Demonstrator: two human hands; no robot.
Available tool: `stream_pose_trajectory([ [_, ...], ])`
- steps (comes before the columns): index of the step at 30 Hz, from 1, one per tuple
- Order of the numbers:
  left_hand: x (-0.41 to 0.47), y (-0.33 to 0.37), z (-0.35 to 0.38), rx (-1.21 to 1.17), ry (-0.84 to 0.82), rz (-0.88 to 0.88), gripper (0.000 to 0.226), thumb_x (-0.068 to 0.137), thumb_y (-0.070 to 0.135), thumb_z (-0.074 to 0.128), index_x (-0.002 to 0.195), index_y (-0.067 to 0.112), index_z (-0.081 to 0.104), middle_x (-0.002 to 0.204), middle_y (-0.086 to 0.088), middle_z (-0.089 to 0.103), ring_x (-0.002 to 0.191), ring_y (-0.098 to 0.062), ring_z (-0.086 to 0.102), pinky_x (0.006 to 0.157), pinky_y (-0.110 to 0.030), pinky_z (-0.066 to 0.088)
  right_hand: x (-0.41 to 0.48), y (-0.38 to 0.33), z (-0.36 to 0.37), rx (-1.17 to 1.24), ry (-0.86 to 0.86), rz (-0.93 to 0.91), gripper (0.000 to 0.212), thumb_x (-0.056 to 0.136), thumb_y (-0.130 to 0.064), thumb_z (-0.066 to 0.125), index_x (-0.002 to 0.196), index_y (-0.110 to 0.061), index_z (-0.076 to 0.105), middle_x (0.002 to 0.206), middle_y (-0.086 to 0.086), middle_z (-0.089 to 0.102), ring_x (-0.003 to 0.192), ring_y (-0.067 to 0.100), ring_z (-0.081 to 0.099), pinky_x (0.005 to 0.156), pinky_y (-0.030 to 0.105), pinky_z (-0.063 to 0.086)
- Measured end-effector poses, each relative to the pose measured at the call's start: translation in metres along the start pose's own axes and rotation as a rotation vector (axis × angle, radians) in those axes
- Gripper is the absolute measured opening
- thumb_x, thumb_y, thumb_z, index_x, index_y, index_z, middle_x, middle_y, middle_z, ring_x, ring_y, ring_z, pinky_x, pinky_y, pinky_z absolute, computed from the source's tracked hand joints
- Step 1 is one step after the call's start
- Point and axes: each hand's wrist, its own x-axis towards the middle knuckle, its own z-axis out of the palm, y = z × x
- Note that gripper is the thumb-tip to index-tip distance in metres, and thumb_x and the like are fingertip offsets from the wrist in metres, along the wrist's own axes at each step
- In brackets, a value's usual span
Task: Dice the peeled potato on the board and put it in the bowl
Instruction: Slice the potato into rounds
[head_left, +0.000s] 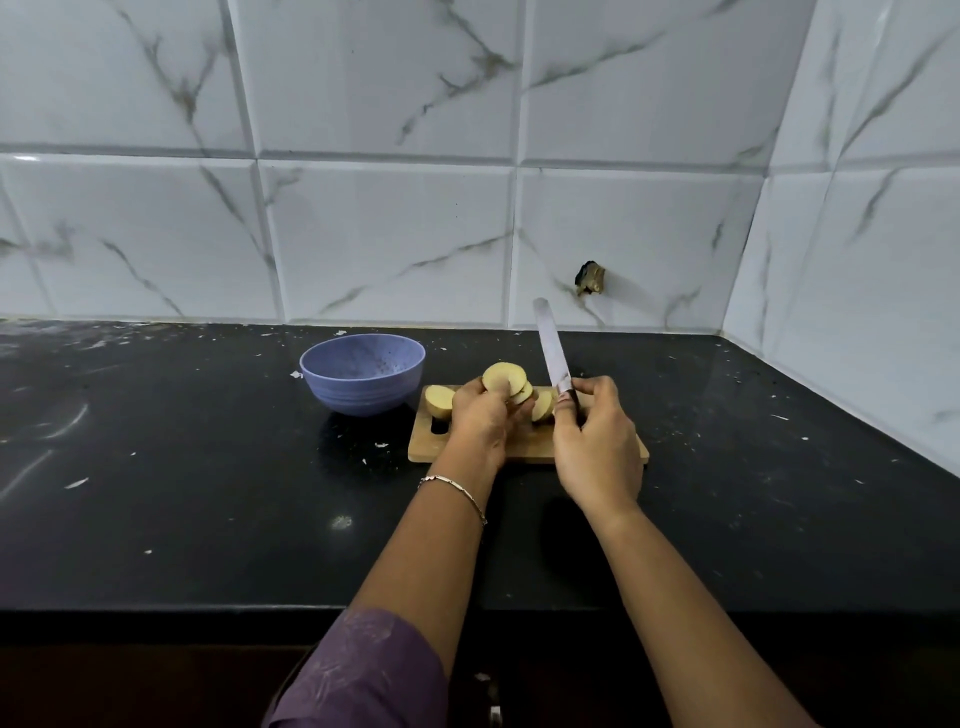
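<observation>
The left hand (480, 421) was over the middle of the wooden cutting board (530, 444), a little below the centre of the frame. Its grip was closed on a small stack of round potato slices (503, 378), which stood lifted above the board with the cut face of the top slice turned to the camera. How many slices were in the stack I could not tell.

1 thicker end piece of potato (439, 401) lay on the left end of the board, just above the handle hole. Another slice (543, 405) leaned on the board between the 2 hands.

The right hand (597, 441) was just to the right, over the right half of the board. Its grip was clamped around the dark handle of a kitchen knife (553, 353). The blade pointed up and away, towards the wall, and it was apart from the potato.

A blue-violet bowl (363, 384) stood on the black surface (208, 493), near the upper left corner of the board. No potato showed inside it.

The surface carried many small white flecks. Behind it stood a wall of white marble-pattern tiles (389, 234), with a dark broken spot (589, 278) above the tip of the knife. A thin bracelet (457, 488) sat on the left wrist, and a purple sleeve (363, 670) showed at the bottom of the frame.
</observation>
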Motion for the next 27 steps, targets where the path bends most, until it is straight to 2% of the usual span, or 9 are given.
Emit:
stream_pose_trajectory([
  [2,-0.002,-0.002,-0.002,0.125,0.012,0.065,0.03,0.1,0.003,0.05,0.13,0.0,0.051,0.095,-0.009,0.062,0.08,-0.02,0.066,0.072,-0.029,0.06,0.0,0.0,0.001,-0.038,0.004,0.007,0.02,0.102,-0.03,0.049,0.121,-0.024,0.052,0.09,-0.012,0.055,0.067,0.002,0.044,0.051,0.021,0.03],
  [4,-0.007,-0.002,-0.005,0.311,0.029,0.145,0.031,0.099,0.006,0.055,0.13,0.006,0.054,0.101,-0.008,0.066,0.086,-0.02,0.068,0.073,-0.029,0.06,-0.002,-0.001,0.002,-0.073,-0.003,-0.004,0.021,0.102,-0.03,0.049,0.121,-0.022,0.052,0.093,-0.01,0.056,0.075,0.007,0.047,0.056,0.028,0.035],
  [7,-0.013,0.001,-0.011,0.648,0.078,0.297,0.038,0.091,0.009,0.066,0.129,0.013,0.059,0.114,-0.007,0.068,0.106,-0.022,0.066,0.092,-0.037,0.055,-0.006,-0.003,0.002,-0.132,-0.011,-0.037,0.022,0.102,-0.029,0.049,0.121,-0.02,0.052,0.093,-0.009,0.052,0.086,0.015,0.053,0.065,0.031,0.039],
  [9,-0.019,0.003,-0.016,0.702,0.099,0.328,0.038,0.086,0.008,0.071,0.122,0.014,0.062,0.112,-0.007,0.069,0.105,-0.021,0.066,0.095,-0.039,0.053,-0.007,-0.004,0.002,-0.164,-0.004,-0.057,0.022,0.102,-0.03,0.048,0.122,-0.02,0.051,0.09,-0.009,0.051,0.086,0.018,0.058,0.064,0.031,0.04],
  [14,-0.028,0.018,-0.037,0.804,0.206,0.342,0.031,0.078,0.011,0.079,0.099,0.022,0.059,0.1,0.0,0.068,0.097,-0.018,0.066,0.089,-0.036,0.055,-0.006,-0.003,0.001,-0.19,0.035,-0.049,0.023,0.103,-0.028,0.048,0.123,-0.019,0.05,0.089,-0.006,0.057,0.076,0.013,0.051,0.056,0.03,0.033],
  [19,-0.03,0.029,-0.06,0.895,0.229,0.343,0.034,0.077,0.013,0.082,0.104,0.015,0.062,0.106,-0.003,0.069,0.101,-0.019,0.065,0.09,-0.033,0.054,-0.003,0.0,0.002,-0.21,0.038,-0.026,0.024,0.102,-0.025,0.049,0.125,-0.018,0.05,0.102,0.001,0.068,0.093,0.023,0.064,0.07,0.033,0.04],
  [21,-0.028,0.03,-0.064,0.943,0.22,0.358,0.038,0.075,0.014,0.084,0.105,0.015,0.062,0.108,-0.004,0.07,0.101,-0.019,0.066,0.092,-0.036,0.054,0.0,0.002,0.002,-0.229,0.023,-0.015,0.025,0.102,-0.025,0.05,0.126,-0.017,0.051,0.104,0.002,0.07,0.097,0.025,0.065,0.086,0.039,0.043],
  [23,-0.028,0.03,-0.063,1.04,0.224,0.378,0.039,0.075,0.02,0.085,0.106,0.018,0.062,0.11,-0.002,0.069,0.103,-0.019,0.065,0.092,-0.035,0.053,0.004,0.006,0.001,-0.253,0.02,0.007,0.024,0.102,-0.027,0.05,0.124,-0.017,0.053,0.105,0.002,0.07,0.099,0.025,0.065,0.099,0.042,0.038],
  [27,-0.032,0.024,-0.057,1.335,0.303,0.445,0.041,0.078,0.038,0.079,0.113,0.025,0.062,0.118,-0.001,0.062,0.115,-0.023,0.056,0.097,-0.042,0.047,0.014,0.016,-0.005,-0.187,0.034,0.116,0.021,0.102,-0.026,0.05,0.12,-0.016,0.055,0.104,0.004,0.069,0.1,0.026,0.064,0.103,0.044,0.041],
])
